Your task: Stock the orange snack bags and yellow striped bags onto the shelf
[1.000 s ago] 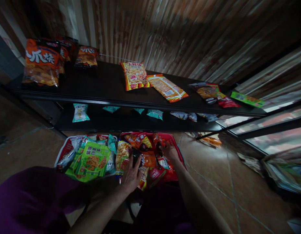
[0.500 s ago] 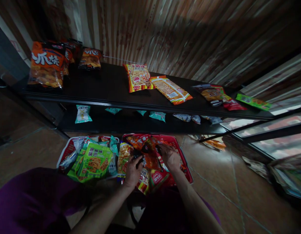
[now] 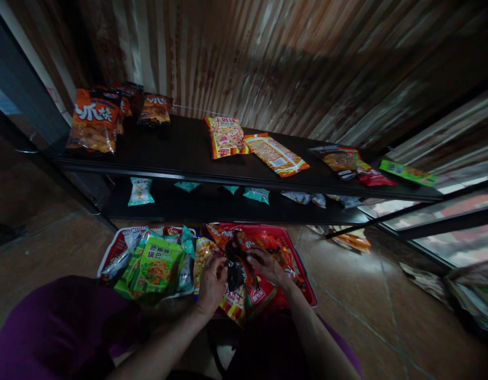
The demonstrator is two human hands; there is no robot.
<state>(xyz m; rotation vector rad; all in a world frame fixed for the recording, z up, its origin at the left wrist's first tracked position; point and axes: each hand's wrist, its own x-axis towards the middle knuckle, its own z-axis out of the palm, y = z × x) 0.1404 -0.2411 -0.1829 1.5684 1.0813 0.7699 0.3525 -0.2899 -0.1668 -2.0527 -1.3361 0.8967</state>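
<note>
Over the red basket (image 3: 310,287), a black and orange snack bag (image 3: 236,274) lies between my two hands. My left hand (image 3: 212,285) has thumb and fingers pinched together at the bag's black left edge. My right hand (image 3: 269,267) reaches in from the other side, its bent fingers gripping the bag's upper right part. Around them in the basket are more orange snack bags (image 3: 267,241), a yellow bag of nuts (image 3: 204,252), a red bag (image 3: 263,295) and a yellow and red bag (image 3: 233,305). The fingertips are partly hidden in shadow.
A white-rimmed basket (image 3: 102,262) with green snack bags (image 3: 159,264) stands at left. Behind, a black shelf (image 3: 180,145) carries orange bags (image 3: 94,124), noodle-snack bags (image 3: 227,137) and a green packet (image 3: 408,172). Teal bags (image 3: 141,191) sit on the lower shelf (image 3: 180,208).
My right hand has moved left, closer to my left hand. The black and orange bag now shows more of its black part between them. The whole view has shifted slightly.
</note>
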